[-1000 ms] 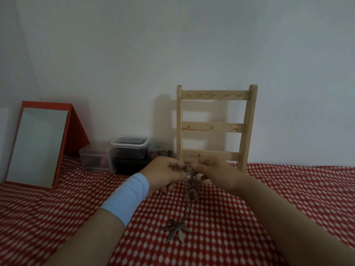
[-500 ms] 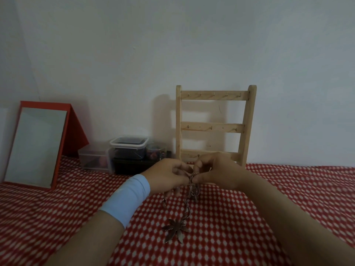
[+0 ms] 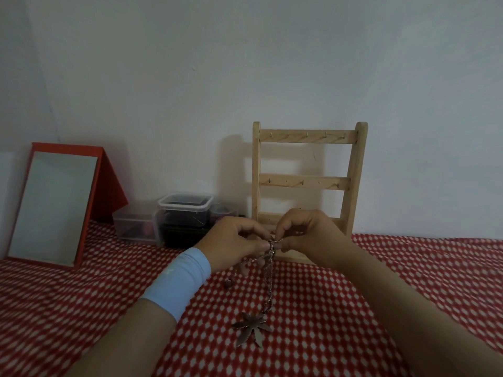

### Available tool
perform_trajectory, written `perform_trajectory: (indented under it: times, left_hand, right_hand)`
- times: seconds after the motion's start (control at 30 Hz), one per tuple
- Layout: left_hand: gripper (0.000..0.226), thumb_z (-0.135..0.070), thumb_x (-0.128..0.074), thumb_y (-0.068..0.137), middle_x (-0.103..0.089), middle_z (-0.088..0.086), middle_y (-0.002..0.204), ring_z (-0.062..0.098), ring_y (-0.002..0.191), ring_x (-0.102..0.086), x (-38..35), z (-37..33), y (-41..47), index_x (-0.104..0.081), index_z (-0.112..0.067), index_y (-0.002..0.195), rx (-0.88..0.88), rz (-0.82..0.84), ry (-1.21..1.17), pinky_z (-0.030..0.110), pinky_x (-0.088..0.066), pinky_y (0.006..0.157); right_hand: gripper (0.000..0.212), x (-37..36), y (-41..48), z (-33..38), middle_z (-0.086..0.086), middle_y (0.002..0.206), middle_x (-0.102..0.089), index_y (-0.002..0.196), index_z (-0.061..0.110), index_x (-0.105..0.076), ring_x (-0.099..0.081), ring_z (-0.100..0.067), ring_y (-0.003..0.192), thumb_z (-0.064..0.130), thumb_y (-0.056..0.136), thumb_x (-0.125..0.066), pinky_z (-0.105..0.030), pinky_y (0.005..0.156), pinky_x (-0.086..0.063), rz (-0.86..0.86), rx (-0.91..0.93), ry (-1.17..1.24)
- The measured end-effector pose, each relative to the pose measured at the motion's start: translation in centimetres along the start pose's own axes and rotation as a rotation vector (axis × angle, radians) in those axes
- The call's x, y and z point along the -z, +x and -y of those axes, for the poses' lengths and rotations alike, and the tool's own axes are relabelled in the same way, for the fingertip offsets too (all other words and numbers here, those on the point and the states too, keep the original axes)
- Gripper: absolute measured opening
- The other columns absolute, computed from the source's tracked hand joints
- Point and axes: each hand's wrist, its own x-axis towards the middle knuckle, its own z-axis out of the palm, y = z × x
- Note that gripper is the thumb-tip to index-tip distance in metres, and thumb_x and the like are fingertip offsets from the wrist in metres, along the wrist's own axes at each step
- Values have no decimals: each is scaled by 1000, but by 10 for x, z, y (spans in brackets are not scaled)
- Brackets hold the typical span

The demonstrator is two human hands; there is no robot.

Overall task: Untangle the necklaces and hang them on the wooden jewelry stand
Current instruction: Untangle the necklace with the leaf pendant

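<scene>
Behind the pinch, close to the fingers, stands the wooden jewelry stand. Both hands hide part of its lowest rail and base. Left of the grip and farther back sit stacked clear plastic containers with dark contents. Farther left, a red-framed mirror is propped on its folding back.

The stand is pale, unpainted wood: two uprights with rounded tops and three flat rails, the upper two carrying rows of small metal hooks. A red cloth printed with small white diamonds covers the surface beneath the grip.

The left hand, with a light blue wristband on its wrist, and the right hand meet fingertip to fingertip. Each pinches the knotted top of the necklaces. Thin metal chains drop straight down from the pinch to a flat, many-pointed leaf pendant lying on the cloth. A short loop of chain sags under the left hand. Below and left of the grip is a small dark bead; whether it hangs from a chain is unclear.

Compared with a second ago, the right hand's fingers arch higher, while the pinch and the pendant sit much where they were.
</scene>
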Motion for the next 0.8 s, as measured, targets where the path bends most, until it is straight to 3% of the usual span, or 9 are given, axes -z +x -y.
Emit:
perform_trajectory:
  times: [0.13, 0.23, 0.4, 0.5, 0.57, 0.63, 0.7, 0.8]
  left_hand:
    - [10, -6, -73, 85, -73, 4, 94, 26, 72, -74, 1, -1, -1, -74, -15, 89, -4, 35, 23, 32, -59, 52]
    - [6, -10, -68, 90, -73, 7, 97, 24, 74, -74, 3, 2, 1, -72, -13, 94, 28, 77, 44, 33, -60, 56]
    - [18, -13, -49, 101, -67, 3, 89, 14, 83, -65, 6, 10, 6, -67, -10, 98, 200, 145, -120, 32, -58, 66]
    - [19, -13, -54, 89, -62, 5, 81, 16, 77, -57, 6, 11, 11, -69, -11, 77, 354, 120, -294, 30, -47, 71]
    - [19, -19, -55, 78, -55, 3, 72, 15, 69, -51, 6, 7, 9, -63, -16, 62, 400, 161, -250, 35, -40, 79]
    - [25, -14, -54, 86, -54, 1, 69, 12, 64, -51, 4, 2, 7, -59, -16, 62, 356, 213, -213, 32, -42, 78]
    - [23, -10, -56, 85, -56, 2, 67, 12, 63, -56, 0, -1, 11, -59, -13, 62, 245, 151, -424, 30, -43, 71]
    - [14, -20, -58, 80, -57, 4, 68, 16, 67, -55, -2, 0, 4, -55, -10, 69, 125, 89, -661, 31, -42, 68]
  right_hand:
    - [15, -1, -2, 2, 0, 83, -73, 84, 10, -75, -72, -20, 76, -5, 85, -75, -34, 73, -63, 51, -33, -22]
    - [11, -1, -3, 3, -2, 84, -74, 86, 9, -76, -73, -21, 79, -2, 86, -75, -33, 75, -63, 72, -62, -23]
    - [16, 2, -4, 6, 7, 88, -74, 83, 20, -75, -71, -10, 83, 5, 86, -78, -31, 85, -61, 159, -86, -163]
    - [16, 1, -5, 9, 9, 91, -73, 84, 20, -75, -71, -10, 85, 4, 87, -75, -31, 85, -60, 197, -106, -179]
    - [19, 0, -4, 12, 11, 91, -72, 83, 24, -74, -70, -9, 85, 6, 88, -75, -32, 84, -60, 223, -91, -205]
    - [20, -1, -4, 14, 11, 92, -72, 83, 28, -72, -70, -11, 86, 8, 88, -75, -33, 84, -61, 230, -96, -188]
    - [18, -2, -3, 14, 7, 93, -72, 85, 28, -72, -71, -13, 86, 10, 88, -76, -36, 84, -61, 224, -101, -163]
    - [11, -1, -3, 18, 0, 89, -74, 87, 17, -73, -73, -19, 82, 7, 88, -76, -39, 82, -62, 207, -123, -72]
